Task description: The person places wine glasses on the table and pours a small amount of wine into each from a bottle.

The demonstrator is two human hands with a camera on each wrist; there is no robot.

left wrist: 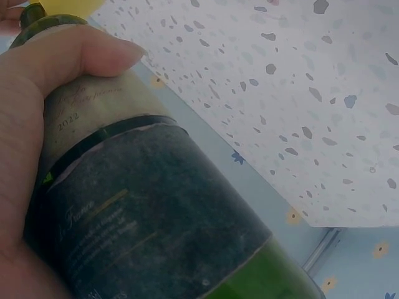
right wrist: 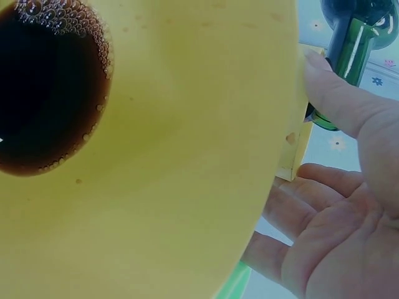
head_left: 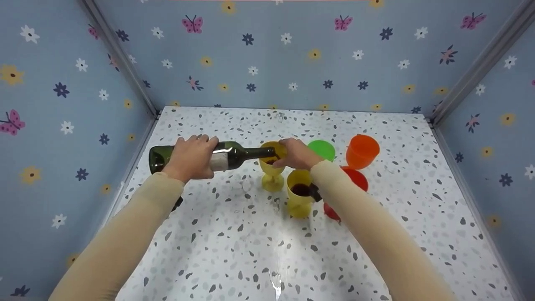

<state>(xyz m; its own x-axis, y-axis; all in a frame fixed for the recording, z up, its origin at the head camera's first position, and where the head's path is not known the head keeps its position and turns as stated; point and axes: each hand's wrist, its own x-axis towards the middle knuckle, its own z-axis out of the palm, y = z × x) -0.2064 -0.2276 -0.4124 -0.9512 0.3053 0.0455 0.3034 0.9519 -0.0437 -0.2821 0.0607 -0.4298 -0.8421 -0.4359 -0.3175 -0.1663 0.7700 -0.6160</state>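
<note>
My left hand (head_left: 191,156) grips a green glass wine bottle (head_left: 236,156) round its labelled body. The bottle lies nearly level, its neck pointing right and its mouth over a yellow goblet (head_left: 271,170). Dark liquid runs from the mouth into this goblet, where some shows inside. At the goblet's rim my right hand (head_left: 299,154) holds it, thumb on one side and fingers on the other. A second yellow goblet (head_left: 298,209) stands nearer to me, below my right wrist; dark liquid (right wrist: 50,93) with bubbles at its edge fills its bottom in the right wrist view.
Right of the yellow goblets stand a green cup (head_left: 322,149), an orange cup (head_left: 362,151) and a red goblet (head_left: 357,177), partly hidden by my right sleeve. The speckled white table (head_left: 225,251) is bounded by patterned blue walls (head_left: 267,54) at the back and sides.
</note>
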